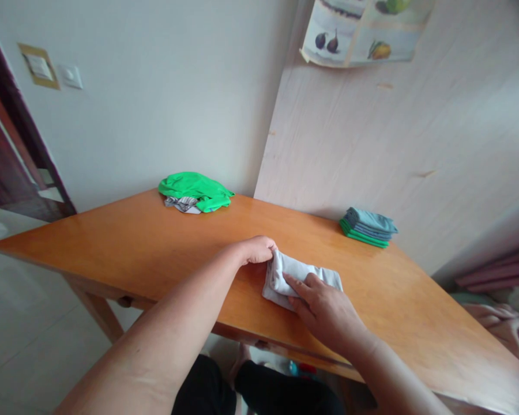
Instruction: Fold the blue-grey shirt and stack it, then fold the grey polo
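Observation:
A light grey folded cloth garment [300,268] lies near the front edge of the wooden table, its layers doubled over one another. At its far left corner, my left hand [259,249] is closed, pinching the fabric between thumb and fingers. My right hand [324,305] rests on top of the near side, index finger stretched along the fold and thumb apart from it. The right hand's remaining fingers are bent and partly hidden.
A crumpled bright green garment [196,187] lies over a grey striped cloth [182,203] at the back left. A neat stack of folded blue-grey and green cloths [369,226] sits at the back right. The wooden table [134,248] meets the wall behind.

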Available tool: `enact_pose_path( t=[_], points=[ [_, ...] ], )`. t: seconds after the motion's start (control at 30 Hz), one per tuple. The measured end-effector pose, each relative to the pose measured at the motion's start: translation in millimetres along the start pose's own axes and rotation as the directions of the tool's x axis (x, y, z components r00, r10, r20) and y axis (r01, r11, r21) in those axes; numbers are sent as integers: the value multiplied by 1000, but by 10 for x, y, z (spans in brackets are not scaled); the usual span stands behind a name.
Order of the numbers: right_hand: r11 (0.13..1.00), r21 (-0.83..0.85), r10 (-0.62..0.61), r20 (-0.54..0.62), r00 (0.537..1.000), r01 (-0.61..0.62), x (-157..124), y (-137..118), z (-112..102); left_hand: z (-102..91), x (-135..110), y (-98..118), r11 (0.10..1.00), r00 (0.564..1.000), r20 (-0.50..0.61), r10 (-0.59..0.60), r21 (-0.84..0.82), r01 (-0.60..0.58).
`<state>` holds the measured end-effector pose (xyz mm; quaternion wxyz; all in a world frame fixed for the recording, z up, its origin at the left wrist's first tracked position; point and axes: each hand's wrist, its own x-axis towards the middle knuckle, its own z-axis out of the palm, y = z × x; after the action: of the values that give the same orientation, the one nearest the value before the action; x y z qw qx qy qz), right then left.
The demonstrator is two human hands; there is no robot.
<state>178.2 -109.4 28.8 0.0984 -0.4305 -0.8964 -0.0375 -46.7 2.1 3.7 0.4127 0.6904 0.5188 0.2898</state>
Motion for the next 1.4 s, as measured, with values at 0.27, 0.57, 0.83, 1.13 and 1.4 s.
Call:
enact_pose_path(
  t=[0.27, 0.57, 0.83, 1.13, 1.4],
  points=[
    [999, -45, 1, 26, 1000, 0, 16, -38, -6, -27, -86, 46, 998, 987, -152, -55, -30, 51],
    [971, 239, 45, -59, 997, -30, -47, 55, -130, 94, -305, 482, 941, 912, -376, 166, 336, -33],
    [748, 579, 545, -259, 797, -324, -382, 616, 29, 507, -582, 648, 689, 972, -95, 213, 721, -80],
    [666, 647, 614, -194, 765, -371, -751, 841, 323, 512, -683, 381, 655, 993, -12, 117, 752, -68],
    [702, 622, 514, -104, 852, -347, -769, 779, 258, 476, -688, 342, 643, 993, 5, 117, 762, -80]
  ],
)
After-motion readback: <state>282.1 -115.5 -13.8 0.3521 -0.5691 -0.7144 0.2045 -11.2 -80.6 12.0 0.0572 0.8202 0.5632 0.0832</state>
